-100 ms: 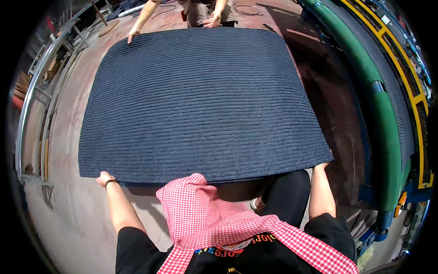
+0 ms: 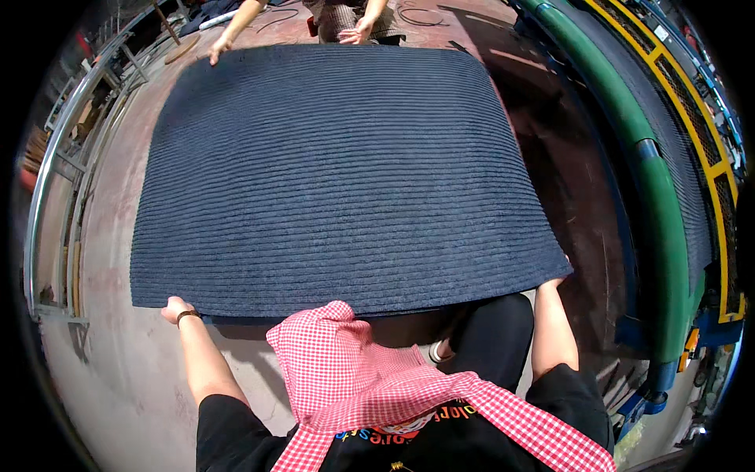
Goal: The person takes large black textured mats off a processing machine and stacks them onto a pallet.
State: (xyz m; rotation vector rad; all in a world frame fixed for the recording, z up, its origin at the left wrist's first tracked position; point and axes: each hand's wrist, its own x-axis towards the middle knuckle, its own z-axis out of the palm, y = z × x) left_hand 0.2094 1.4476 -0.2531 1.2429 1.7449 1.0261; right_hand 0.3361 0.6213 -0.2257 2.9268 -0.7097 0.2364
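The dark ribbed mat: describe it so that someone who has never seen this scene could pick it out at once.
Start from the reddish-brown floor beside the long green rail. Spread over its middle lies the dark ribbed mat, gripped at its near corners by the left hand and right hand. Nothing else there is so large, blue-grey and finely ribbed.

The right hand is mostly hidden under the near right corner of the dark ribbed mat — whether its fingers are closed cannot be told. Of the left hand only the knuckles show; its fingertips are tucked under the mat's near edge. A red checked cloth covers the person's lap and part of the near edge. The co-worker at the far end is cut off by the top edge — only 2 forearms and hands show
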